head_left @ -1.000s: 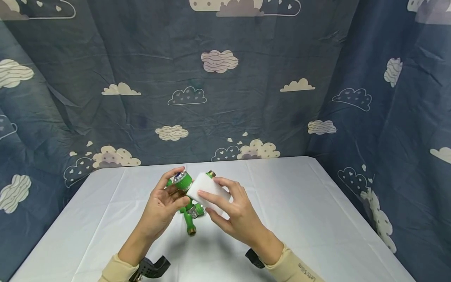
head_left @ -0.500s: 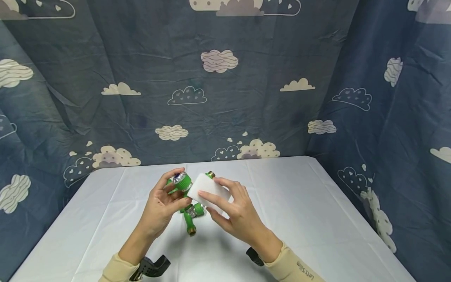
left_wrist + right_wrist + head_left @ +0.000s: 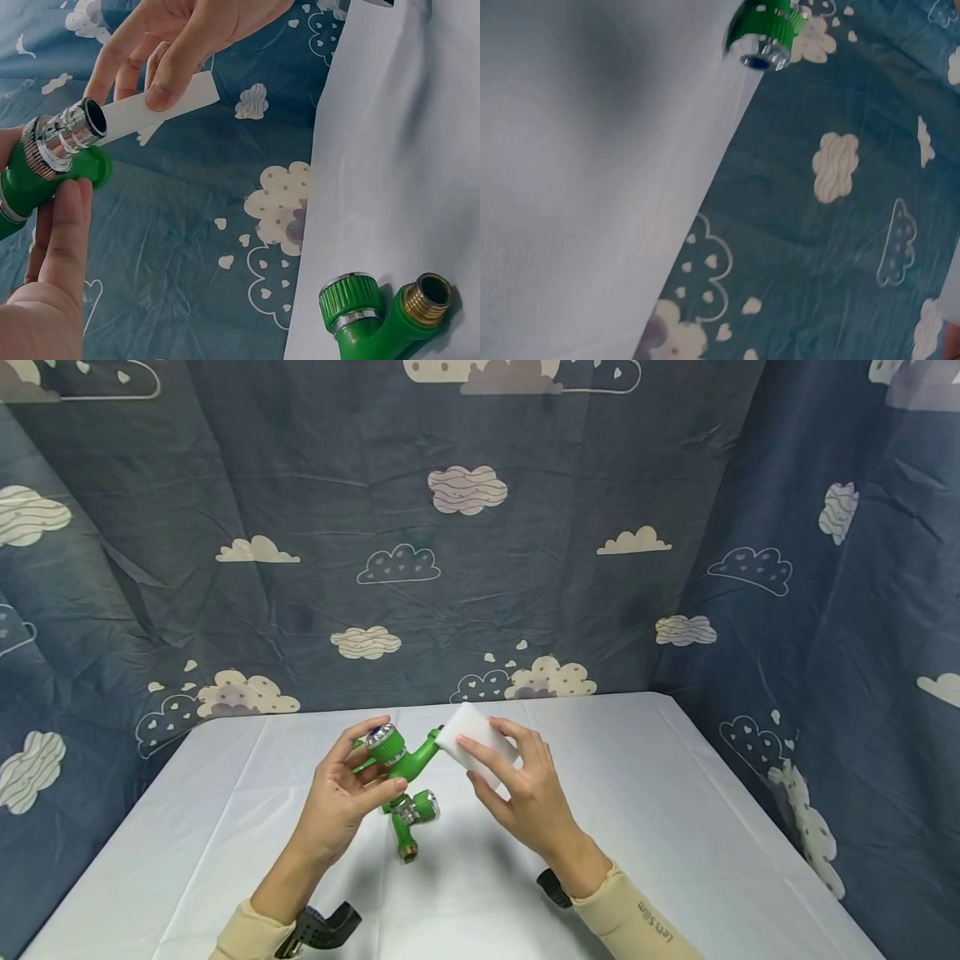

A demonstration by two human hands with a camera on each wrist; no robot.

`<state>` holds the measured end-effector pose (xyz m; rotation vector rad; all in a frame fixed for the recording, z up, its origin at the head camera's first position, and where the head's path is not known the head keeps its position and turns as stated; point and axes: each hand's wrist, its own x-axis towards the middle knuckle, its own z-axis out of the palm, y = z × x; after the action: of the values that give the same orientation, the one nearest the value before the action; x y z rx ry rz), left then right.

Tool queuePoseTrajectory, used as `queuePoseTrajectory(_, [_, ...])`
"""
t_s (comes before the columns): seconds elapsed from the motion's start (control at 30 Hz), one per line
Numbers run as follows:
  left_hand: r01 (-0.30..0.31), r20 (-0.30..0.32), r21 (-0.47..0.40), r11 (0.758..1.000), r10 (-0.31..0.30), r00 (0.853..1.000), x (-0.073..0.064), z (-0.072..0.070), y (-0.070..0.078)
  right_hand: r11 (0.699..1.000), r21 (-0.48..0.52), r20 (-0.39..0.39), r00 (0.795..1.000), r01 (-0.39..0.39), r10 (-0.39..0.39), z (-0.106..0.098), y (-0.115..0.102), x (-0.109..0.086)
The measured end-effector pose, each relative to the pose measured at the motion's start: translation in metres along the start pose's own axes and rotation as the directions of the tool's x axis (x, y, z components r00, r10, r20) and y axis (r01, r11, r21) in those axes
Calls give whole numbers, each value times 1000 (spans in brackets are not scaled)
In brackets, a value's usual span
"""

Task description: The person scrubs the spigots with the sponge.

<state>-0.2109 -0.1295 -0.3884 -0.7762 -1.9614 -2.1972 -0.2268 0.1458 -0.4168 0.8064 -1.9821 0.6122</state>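
In the head view my left hand (image 3: 337,806) holds a green water tap (image 3: 411,765) with a ribbed, chrome-capped knob, thumb on the near side. My right hand (image 3: 536,793) pinches a white block sponge (image 3: 474,732) between thumb and fingers, right at the end of the tap's curved green arm. The left wrist view shows the held tap's chrome threaded outlet (image 3: 71,133), with the sponge (image 3: 191,99) edge-on behind it. Below the held one, a second green tap (image 3: 405,839) with a brass threaded end lies on the table.
A white cloth covers the table (image 3: 637,827). Behind and beside it hangs a dark blue curtain (image 3: 525,593) printed with clouds. Black straps (image 3: 326,928) are round both wrists, below beige sleeves (image 3: 630,914).
My right hand has moved the sponge up and to the right, off the tap's body, so its curved green arm now shows. The left hand stays nearly still with its tap.
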Motion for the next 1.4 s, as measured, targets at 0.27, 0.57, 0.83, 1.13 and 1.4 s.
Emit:
queuePoseTrajectory(0.27, [-50,32,-144,988,55,998,-1,-3,2,953,174,39,969,-248,245,-5,15,2])
queuePoseTrajectory(0.57, [-27,60,-223,974,42,997,-2,8,-5,209,726,564,742,-655,363,-11,-8,9])
queuePoseTrajectory(0.83, [-37,62,-142,989,46,997,-3,14,-6,-166,705,708,673,-689,213,-15,-22,10])
queuePoseTrajectory(1.13, [-49,52,-60,997,52,997,-1,11,-3,-212,702,712,674,-680,195,-14,-19,9])
queuePoseTrajectory(1.4, [9,70,-4,1000,-8,998,0,2,0,-257,695,717,673,-671,182,-18,-14,10])
